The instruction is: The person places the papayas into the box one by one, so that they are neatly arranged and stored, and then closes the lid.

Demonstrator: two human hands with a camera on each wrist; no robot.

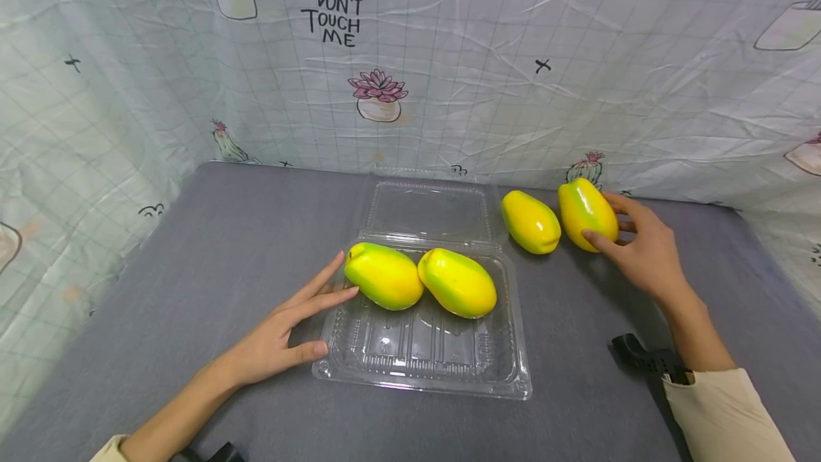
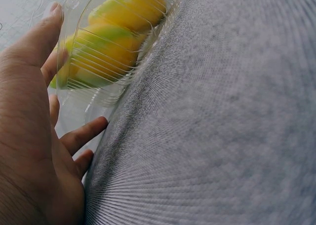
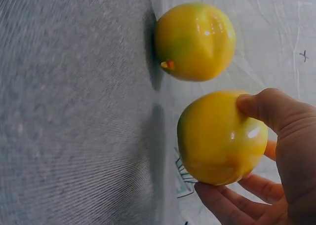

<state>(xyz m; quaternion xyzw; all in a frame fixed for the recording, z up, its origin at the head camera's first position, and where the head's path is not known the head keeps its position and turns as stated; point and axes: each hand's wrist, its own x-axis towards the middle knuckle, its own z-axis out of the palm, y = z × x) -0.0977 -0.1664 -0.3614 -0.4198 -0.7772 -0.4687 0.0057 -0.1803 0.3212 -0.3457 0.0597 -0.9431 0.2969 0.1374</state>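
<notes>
A clear plastic clamshell tray (image 1: 423, 376) stands mid-table with its lid (image 1: 426, 209) folded back flat. Two yellow-green fruits (image 1: 385, 276) (image 1: 457, 282) lie side by side in it. My left hand (image 1: 332, 319) rests with straight fingers against the tray's left wall (image 2: 94, 94), beside the nearer fruit (image 2: 103, 52). Right of the lid lie two more fruits. My right hand (image 1: 599, 218) grips the far right one (image 1: 580, 209) between thumb and fingers (image 3: 217, 136); it still stands on the cloth. The other one (image 1: 530, 222) (image 3: 195, 41) lies free just left of it.
Grey cloth (image 1: 212, 255) covers the table. A printed white sheet (image 1: 449, 77) walls in the back and both sides, close behind the two loose fruits. A black wrist strap (image 1: 644, 358) sits by my right sleeve.
</notes>
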